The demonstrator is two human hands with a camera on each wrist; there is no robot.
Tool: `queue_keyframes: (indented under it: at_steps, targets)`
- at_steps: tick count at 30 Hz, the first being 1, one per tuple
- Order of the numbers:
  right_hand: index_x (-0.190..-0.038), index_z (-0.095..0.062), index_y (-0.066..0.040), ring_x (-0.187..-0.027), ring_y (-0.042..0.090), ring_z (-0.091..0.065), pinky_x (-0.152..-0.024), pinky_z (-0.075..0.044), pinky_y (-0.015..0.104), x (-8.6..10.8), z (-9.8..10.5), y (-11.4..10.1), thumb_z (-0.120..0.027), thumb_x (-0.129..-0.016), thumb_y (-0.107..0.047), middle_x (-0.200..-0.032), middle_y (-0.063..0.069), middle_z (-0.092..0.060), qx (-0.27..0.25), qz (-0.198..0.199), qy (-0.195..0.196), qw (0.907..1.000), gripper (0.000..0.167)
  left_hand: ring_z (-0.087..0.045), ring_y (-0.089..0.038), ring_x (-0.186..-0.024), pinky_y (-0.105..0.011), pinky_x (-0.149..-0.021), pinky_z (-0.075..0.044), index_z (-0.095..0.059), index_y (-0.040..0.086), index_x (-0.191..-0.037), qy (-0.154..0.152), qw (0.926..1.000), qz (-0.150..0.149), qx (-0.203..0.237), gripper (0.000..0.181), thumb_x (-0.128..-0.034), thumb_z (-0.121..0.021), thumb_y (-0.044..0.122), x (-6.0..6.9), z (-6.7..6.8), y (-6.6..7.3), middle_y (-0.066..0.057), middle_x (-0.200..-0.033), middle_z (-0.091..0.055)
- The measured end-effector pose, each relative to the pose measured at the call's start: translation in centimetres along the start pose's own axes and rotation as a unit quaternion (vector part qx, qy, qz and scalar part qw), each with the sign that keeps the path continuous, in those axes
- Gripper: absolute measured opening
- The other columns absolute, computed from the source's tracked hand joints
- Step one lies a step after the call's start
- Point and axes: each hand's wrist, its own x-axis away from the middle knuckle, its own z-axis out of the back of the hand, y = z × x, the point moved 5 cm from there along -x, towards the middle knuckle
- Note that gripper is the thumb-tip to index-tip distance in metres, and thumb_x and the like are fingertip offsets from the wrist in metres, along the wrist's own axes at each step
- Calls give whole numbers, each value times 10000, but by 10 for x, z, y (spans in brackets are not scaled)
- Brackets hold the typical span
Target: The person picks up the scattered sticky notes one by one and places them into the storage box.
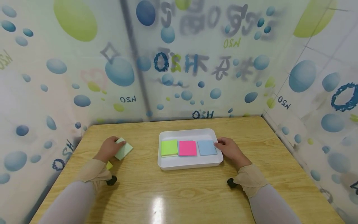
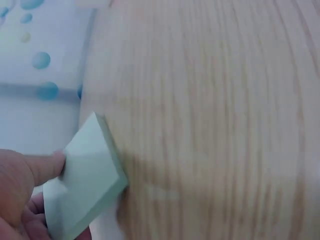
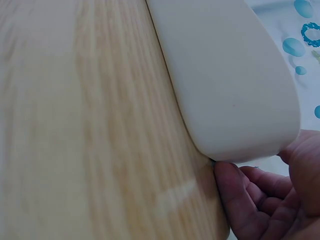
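My left hand (image 1: pixel 108 149) pinches a pale green sticky note pad (image 1: pixel 124 151) at the left of the table. In the left wrist view the thumb lies on the face of that thick pad (image 2: pixel 86 182), which is tilted. A white tray (image 1: pixel 190 165) sits mid-table with a lime green pad (image 1: pixel 169 147), a pink pad (image 1: pixel 187 148) and a light blue pad (image 1: pixel 207 147) in a row. With the thumb at its rim and the fingers curled against its outer side, my right hand (image 1: pixel 231 151) grips the tray's right end.
A yellow sticky note pad (image 1: pixel 109 165) lies by the left wrist, partly hidden by the sleeve. The wooden table (image 1: pixel 179 193) meets a bubble-patterned curtain (image 1: pixel 179 87) at the back and sides.
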Motion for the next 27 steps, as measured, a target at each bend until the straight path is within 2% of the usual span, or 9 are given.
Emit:
queue_keyframes:
  at_steps: [6,10,14,22,27]
  targets:
    - [-1369,-611,30,-1157,331,-611,-1002,-520,482,1,1,-1,-603,-1043,-288,-1330,234,-650,-29,42,13,10000,455,-618,-389,-1101,-384,-804,-541,-516,-131,-1384,277,9986,-19,447,533,-1101,-462,318,5,2,16,-347,-1341,-573]
    - [-1367,-613,28,-1146,322,-610,-994,-521,471,1,0,0,-604,-1043,-290,-1325,229,-652,-50,-3,-8,10000,454,-598,-404,-1160,-433,-871,-541,-499,-120,-1405,266,9974,70,667,528,-1103,-459,311,6,-1,29,-332,-1367,-556]
    - [-1355,-621,21,-1129,307,-608,-978,-524,450,1,-1,1,-606,-1045,-292,-1311,217,-659,-75,-29,-10,10000,441,-580,-409,-1184,-464,-900,-530,-464,-123,-1435,248,9965,7,798,546,-1100,-467,309,9,-4,42,-331,-1395,-531]
    - [-1358,-614,29,-1136,311,-611,-979,-525,450,3,-3,-2,-603,-1047,-291,-1314,223,-656,-101,-23,-49,9999,446,-611,-272,-937,-380,-792,-523,-463,-85,-1441,168,9940,-103,1080,525,-1085,-491,300,15,-7,68,-294,-1360,-550]
    - [-1352,-617,36,-1125,314,-613,-969,-526,448,3,-1,-4,-606,-1044,-284,-1305,229,-660,-55,19,-5,10000,444,-583,-202,-809,-342,-761,-495,-517,-56,-1375,278,9921,-187,1212,450,-1079,-506,283,13,-8,82,-231,-1213,-614]
